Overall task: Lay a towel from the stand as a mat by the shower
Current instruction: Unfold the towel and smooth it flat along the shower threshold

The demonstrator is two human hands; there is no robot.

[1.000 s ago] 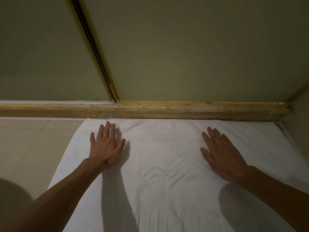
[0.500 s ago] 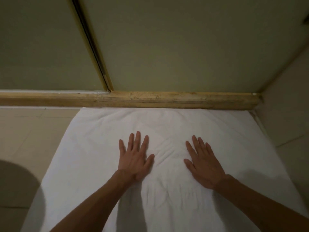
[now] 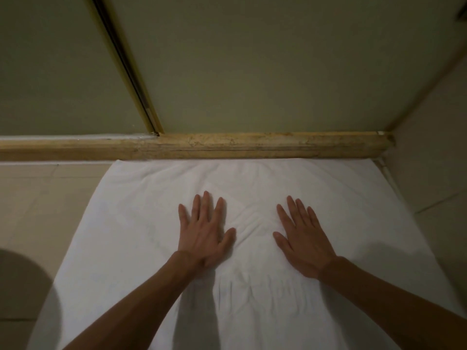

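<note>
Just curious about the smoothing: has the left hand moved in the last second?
Yes. The left hand slid back from the wooden sill, toward the middle of the towel.

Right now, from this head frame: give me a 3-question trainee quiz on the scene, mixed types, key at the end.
1. True or false: the left hand and the right hand both lie flat, fingers straight, on the white towel.
2. Multiple choice: the towel's far edge lies
A) along the foot of the wooden sill
B) draped over a sink
C) rolled up on a stand
3. Short answer: which hand lies nearer the side wall?

Key: 1 true; 2 A; 3 the right hand.
</note>
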